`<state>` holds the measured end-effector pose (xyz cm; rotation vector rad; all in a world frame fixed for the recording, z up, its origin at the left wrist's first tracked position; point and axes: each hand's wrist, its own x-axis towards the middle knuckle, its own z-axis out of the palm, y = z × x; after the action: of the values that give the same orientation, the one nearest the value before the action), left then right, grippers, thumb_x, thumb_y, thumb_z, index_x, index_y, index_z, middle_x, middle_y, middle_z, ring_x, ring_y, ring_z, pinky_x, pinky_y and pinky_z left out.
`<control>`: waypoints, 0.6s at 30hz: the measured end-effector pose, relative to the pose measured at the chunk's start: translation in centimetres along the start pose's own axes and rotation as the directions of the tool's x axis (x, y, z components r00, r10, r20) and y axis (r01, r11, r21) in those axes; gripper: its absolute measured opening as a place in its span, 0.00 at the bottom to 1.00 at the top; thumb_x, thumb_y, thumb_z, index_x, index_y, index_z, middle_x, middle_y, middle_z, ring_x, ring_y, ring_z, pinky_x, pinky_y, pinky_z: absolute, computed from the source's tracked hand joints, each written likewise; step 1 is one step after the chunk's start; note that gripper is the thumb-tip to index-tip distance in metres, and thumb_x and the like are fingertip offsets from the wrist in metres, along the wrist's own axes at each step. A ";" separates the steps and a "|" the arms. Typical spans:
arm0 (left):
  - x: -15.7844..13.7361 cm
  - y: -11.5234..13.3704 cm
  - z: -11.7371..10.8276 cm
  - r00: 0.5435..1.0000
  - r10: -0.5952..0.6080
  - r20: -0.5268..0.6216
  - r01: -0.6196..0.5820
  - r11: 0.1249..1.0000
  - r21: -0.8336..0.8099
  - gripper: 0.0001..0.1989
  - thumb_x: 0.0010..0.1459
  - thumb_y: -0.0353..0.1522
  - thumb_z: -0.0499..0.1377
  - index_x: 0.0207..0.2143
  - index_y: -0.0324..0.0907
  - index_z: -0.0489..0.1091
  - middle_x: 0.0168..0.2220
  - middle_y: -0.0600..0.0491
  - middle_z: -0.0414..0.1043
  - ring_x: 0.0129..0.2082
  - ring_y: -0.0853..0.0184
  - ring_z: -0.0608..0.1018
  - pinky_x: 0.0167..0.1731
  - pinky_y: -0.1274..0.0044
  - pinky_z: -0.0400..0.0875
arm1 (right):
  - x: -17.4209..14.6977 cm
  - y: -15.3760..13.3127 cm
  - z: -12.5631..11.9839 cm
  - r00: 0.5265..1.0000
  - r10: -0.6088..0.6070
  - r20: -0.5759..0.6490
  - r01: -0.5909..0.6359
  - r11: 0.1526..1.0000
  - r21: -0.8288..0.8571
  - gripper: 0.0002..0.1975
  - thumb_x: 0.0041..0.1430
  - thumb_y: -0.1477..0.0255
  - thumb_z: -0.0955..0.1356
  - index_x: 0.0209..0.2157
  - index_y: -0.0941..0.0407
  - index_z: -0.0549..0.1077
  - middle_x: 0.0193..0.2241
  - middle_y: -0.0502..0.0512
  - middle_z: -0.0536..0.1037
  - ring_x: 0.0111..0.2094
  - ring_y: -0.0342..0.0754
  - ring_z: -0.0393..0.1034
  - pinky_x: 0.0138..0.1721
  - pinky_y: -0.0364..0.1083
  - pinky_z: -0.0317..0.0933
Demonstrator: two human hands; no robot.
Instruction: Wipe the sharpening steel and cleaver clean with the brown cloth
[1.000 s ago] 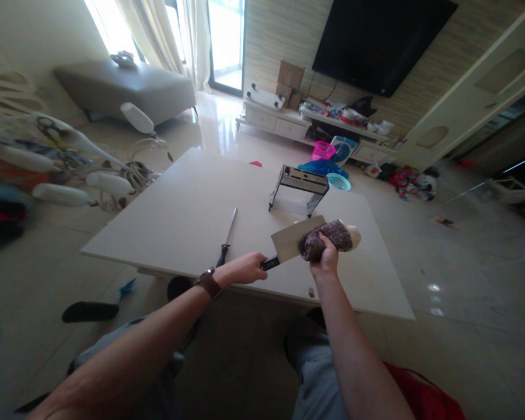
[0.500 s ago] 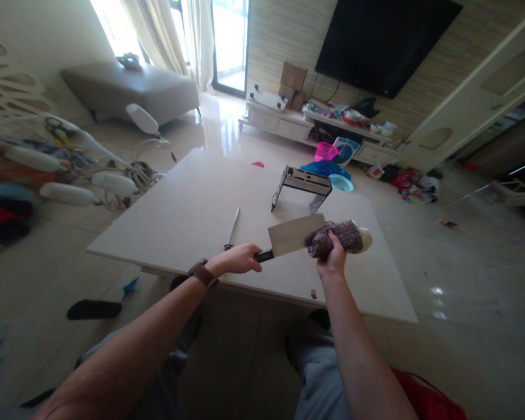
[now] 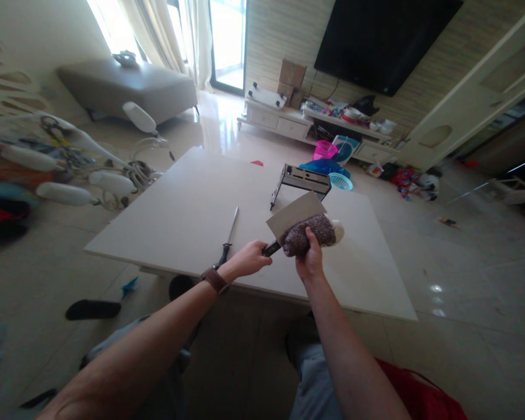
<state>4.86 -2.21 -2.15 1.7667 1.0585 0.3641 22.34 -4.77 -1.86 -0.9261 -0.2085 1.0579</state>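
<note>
My left hand (image 3: 251,258) is closed round the black handle of a cleaver (image 3: 295,216), its broad blade raised over the table. In my right hand (image 3: 310,259) is a rolled, fuzzy purple-brown cloth (image 3: 311,234) with a whitish end. The cloth lies against the near face and lower part of the blade, hiding some of it. Left of the cleaver, a honing steel (image 3: 231,230) rests on the white table (image 3: 170,204), its black handle towards me. Just beyond the blade stands a metal frame with a slotted top bar (image 3: 306,179), partly covered by the blade.
A white lamp with several arms (image 3: 109,182) reaches to the table's left edge. Behind the table are a blue basket (image 3: 340,181), a pink basket (image 3: 325,150) and a low TV cabinet (image 3: 266,119). A grey bench (image 3: 131,90) stands by the window.
The cloth and my right hand have moved left along the blade towards the handle. The cleaver has tilted, and my left hand has shifted slightly right, uncovering the honing steel's handle.
</note>
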 end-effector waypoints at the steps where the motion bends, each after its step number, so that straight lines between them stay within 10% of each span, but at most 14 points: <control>1: -0.1 0.0 0.4 1.000 0.027 0.000 -0.027 0.999 0.031 0.07 0.48 0.34 0.59 0.23 0.41 0.63 0.19 0.58 0.62 0.19 0.73 0.63 0.19 0.78 0.52 | -0.1 0.2 0.1 1.000 0.001 0.006 -0.001 1.000 -0.011 0.21 0.47 0.67 0.77 0.44 0.56 0.75 0.37 0.48 0.83 0.35 0.43 0.77 0.37 0.43 0.73; 18: -1.6 0.5 -1.1 0.982 0.019 0.188 -0.058 0.977 0.205 0.03 0.46 0.31 0.58 0.26 0.41 0.69 0.20 0.56 0.67 0.20 0.70 0.66 0.21 0.76 0.53 | 2.3 -1.2 -2.1 0.956 -0.144 -0.257 0.136 0.990 -0.049 0.17 0.41 0.77 0.75 0.38 0.60 0.75 0.35 0.50 0.82 0.32 0.44 0.78 0.35 0.44 0.76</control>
<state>3.44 -2.90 -0.89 1.9686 0.9576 0.1102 25.52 -4.27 -2.89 -1.0524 -0.0710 0.7954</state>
